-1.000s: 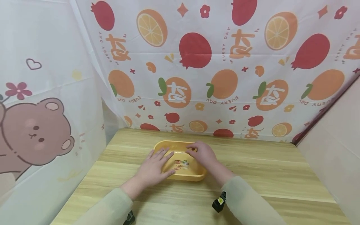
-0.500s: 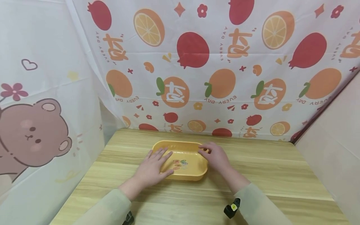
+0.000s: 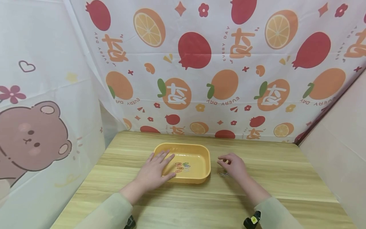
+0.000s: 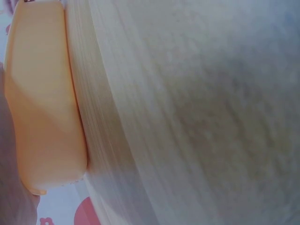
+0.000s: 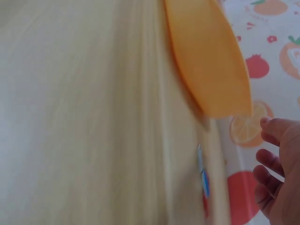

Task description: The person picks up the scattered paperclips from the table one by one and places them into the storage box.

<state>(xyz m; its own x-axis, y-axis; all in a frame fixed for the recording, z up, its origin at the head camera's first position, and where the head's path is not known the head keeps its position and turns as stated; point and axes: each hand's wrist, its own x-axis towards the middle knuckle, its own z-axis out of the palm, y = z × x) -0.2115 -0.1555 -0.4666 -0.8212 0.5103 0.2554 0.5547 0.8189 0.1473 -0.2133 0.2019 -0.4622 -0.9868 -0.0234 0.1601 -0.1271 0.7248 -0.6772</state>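
A yellow plastic tray (image 3: 197, 181) sits on the table with several small coloured paper clips (image 3: 186, 166) on its floor, in red, green, blue and white. My left hand (image 3: 152, 173) lies across the tray's left side, fingers spread, the thumb over the front rim. Just right of the tray hovers my right hand (image 3: 235, 166), thumb and forefinger apart, with nothing visible between them. Below its fingertips a few more paper clips (image 3: 223, 174) lie on the wood. In the right wrist view these loose clips (image 5: 204, 180) show blue, red and silvery, beneath loosely bent fingers (image 5: 269, 161).
The light wooden table (image 3: 177, 206) runs back to a hanging cloth (image 3: 200, 79) printed with fruit. Another cloth (image 3: 83, 105) with a bear hangs at the left, and a pale panel (image 3: 343, 136) stands at the right.
My right hand has moved rightward from above the tray, past its right rim, to over the table. The loose clips there have come into view. My left hand stays on the tray.
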